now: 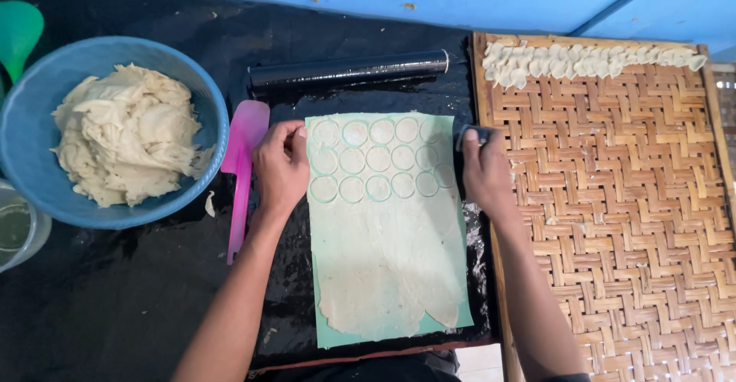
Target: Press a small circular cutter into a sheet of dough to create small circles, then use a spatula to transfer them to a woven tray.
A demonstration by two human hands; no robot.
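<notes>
From my head camera, looking straight down: my left hand (281, 169) sits just left of centre in the frame, fingers curled loosely with the fingertips (295, 133) resting on the upper left edge of the rolled dough sheet (387, 251). It pins the sheet rather than gripping it.

The dough sheet lies between my two hands, spread over a pale green mat (330, 337) in the middle of the frame and running down toward the bottom edge. Its upper part is stamped with rows of cut circles (377, 159), which lie directly between my hands; the lower part is uncut.

My right hand (484, 169) is right of centre at the sheet's upper right edge, closed around a small dark round cutter (462, 138), which touches the edge of the sheet.

Just left of my left hand lies a pink spatula (244, 163) on the black table cover (130, 298). Further left, in the upper left of the frame, a blue bowl (201, 90) holds a heap of dough (123, 133). Above the sheet lies a black rolling pin (349, 70). The right side of the frame is filled by a woven bamboo tray (621, 221), with a row of folded dough pieces (583, 61) along its top edge.
</notes>
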